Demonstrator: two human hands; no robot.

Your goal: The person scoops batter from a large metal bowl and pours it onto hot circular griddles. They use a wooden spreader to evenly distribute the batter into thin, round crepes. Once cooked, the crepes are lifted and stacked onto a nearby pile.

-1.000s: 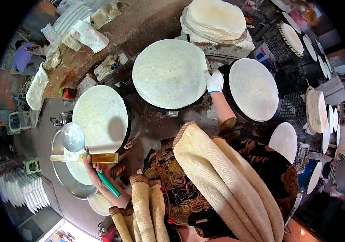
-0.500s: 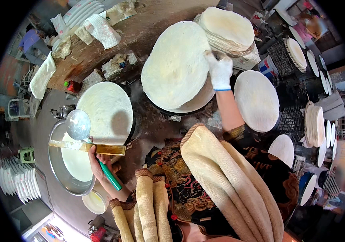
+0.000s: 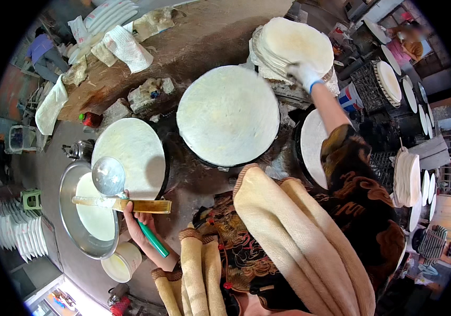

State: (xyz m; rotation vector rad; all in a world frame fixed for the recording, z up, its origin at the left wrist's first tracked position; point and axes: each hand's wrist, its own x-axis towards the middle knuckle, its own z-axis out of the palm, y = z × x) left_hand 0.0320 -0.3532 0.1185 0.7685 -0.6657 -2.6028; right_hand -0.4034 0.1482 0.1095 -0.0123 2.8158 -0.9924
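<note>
My left hand [image 3: 137, 224] grips the green handle of a metal ladle [image 3: 108, 176], whose bowl hangs over a steel basin of white batter [image 3: 72, 221]. A flat wooden stick [image 3: 125, 204] lies across the basin under that hand. My right hand [image 3: 303, 72], in a white glove, reaches far forward and rests on the stack of thin round flatbreads [image 3: 294, 45]. Between the two hands sit round griddles: the middle griddle [image 3: 228, 116] and the left griddle [image 3: 129, 152] are each covered by a pale sheet. The right griddle [image 3: 312, 145] is partly hidden by my arm.
A small tub of batter [image 3: 121, 262] stands near the basin. White cloths [image 3: 123, 45] lie on the earthen counter behind. Racks of round sheets [image 3: 389, 79] stand at the right, stacked white plates [image 3: 17, 234] at the left. Another person [image 3: 43, 50] is at the far left.
My right hand lifted the cooked sheet off the middle griddle, carried it up and right, and laid it on the stack. The left hand stayed at the basin with the ladle.
</note>
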